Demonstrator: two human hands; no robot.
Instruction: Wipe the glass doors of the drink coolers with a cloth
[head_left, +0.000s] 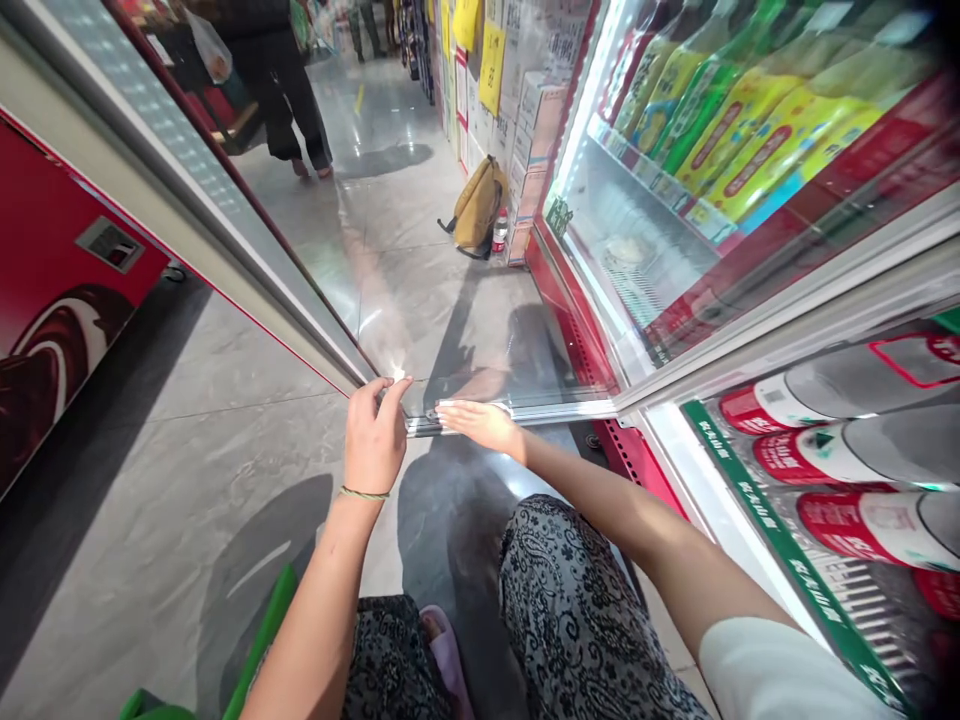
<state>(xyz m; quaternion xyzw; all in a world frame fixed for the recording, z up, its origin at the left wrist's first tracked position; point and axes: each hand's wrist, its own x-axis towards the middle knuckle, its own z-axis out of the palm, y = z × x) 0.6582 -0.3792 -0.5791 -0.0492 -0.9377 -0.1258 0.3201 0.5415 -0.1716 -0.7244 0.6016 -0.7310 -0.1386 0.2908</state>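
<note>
A glass fridge door (480, 330) stands swung open in front of me, its frame pale metal. My left hand (375, 435), with a thin cord round the wrist, is closed at the door's lower outer corner, thumb and forefinger bent over the frame. A small bright white spot shows at those fingertips; whether it is an object or glare is unclear. Along the door's bottom rail (562, 410) lies my right hand (480, 425), fingers stretched out and together, touching the rail. The hands are a short way apart.
At right, the fridge's shelves hold red-labelled bottles (817, 440) and, behind glass, yellow-labelled bottles (750, 140). A yellow-brown backpack (480, 210) stands by stacked boxes (536, 120). A red cabinet (60, 290) is at left, a green plastic piece (262, 640) below. A person's legs (296, 110) show beyond.
</note>
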